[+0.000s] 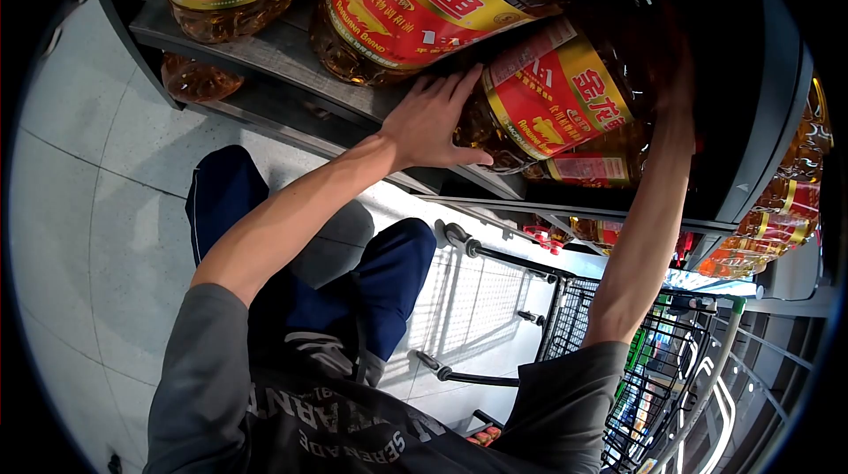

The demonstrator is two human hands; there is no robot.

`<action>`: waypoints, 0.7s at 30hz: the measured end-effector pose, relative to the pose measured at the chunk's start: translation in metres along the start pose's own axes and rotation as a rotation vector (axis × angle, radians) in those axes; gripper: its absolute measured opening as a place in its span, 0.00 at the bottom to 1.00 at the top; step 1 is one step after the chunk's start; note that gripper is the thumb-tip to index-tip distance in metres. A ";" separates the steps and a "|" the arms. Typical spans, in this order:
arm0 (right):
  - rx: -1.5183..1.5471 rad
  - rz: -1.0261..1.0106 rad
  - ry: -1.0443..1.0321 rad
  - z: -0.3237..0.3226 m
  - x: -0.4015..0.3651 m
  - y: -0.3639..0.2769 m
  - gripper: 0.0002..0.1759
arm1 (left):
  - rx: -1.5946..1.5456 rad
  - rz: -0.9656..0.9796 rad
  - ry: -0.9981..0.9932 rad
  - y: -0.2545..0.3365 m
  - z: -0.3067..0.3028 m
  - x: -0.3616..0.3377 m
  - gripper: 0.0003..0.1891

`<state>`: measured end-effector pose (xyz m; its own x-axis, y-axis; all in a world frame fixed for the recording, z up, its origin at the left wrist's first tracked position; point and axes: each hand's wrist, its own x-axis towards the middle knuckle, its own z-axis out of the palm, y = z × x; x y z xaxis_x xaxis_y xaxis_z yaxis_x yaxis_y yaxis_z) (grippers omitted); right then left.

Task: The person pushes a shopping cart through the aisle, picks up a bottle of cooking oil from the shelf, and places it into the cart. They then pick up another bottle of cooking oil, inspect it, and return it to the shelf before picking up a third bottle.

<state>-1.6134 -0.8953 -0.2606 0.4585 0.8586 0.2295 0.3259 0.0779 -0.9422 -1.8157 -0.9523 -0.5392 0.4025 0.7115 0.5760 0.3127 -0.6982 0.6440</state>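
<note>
Arawana oil bottle (pixel 558 92) tilted, upper right of frame.
My left grip (pixel 433 123), fingers spread wide, touches its base; my right grip (pixel 675 66) is shadowed, closure I cannot tell.

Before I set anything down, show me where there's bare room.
Floor lies bare left of the knees, and a small strip of shelf shows between its two leftmost bottles. It is crowded around the left hand, where bottles stand close together.

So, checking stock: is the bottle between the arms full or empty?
Not empty: the bottle shows amber liquid at its lower end; too dark above to tell if full.
</note>
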 end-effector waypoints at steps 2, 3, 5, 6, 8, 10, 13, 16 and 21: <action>-0.014 -0.007 -0.025 -0.006 0.008 0.004 0.28 | -0.001 -0.005 -0.009 0.000 -0.001 0.000 0.64; -0.015 -0.009 -0.024 -0.008 0.011 0.005 0.28 | -0.002 -0.009 -0.019 0.000 -0.001 0.000 0.64; 0.065 0.015 -0.053 -0.013 0.015 0.008 0.27 | -0.004 -0.010 -0.017 0.000 0.000 0.000 0.64; 0.064 0.014 -0.051 -0.011 0.011 0.006 0.27 | -0.005 -0.013 -0.014 0.000 0.000 0.000 0.64; 0.035 0.035 -0.041 -0.007 0.004 0.003 0.27 | -0.007 -0.011 -0.015 -0.001 0.001 -0.001 0.64; 0.032 0.031 -0.053 -0.015 0.013 0.008 0.27 | -0.009 -0.011 -0.017 0.000 -0.001 0.000 0.64; 0.042 0.053 -0.079 -0.026 0.030 0.013 0.27 | -0.010 -0.017 -0.025 0.001 -0.001 0.000 0.64; 0.054 0.088 -0.078 -0.020 0.020 0.009 0.27 | 0.002 -0.013 -0.016 0.001 -0.001 0.000 0.63; 0.033 0.099 -0.085 -0.016 0.019 0.008 0.27 | -0.014 -0.018 -0.025 0.000 -0.001 -0.001 0.63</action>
<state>-1.5890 -0.8864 -0.2600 0.4151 0.9025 0.1148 0.2545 0.0059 -0.9671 -1.8173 -0.9527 -0.5390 0.4179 0.7219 0.5516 0.3082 -0.6838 0.6614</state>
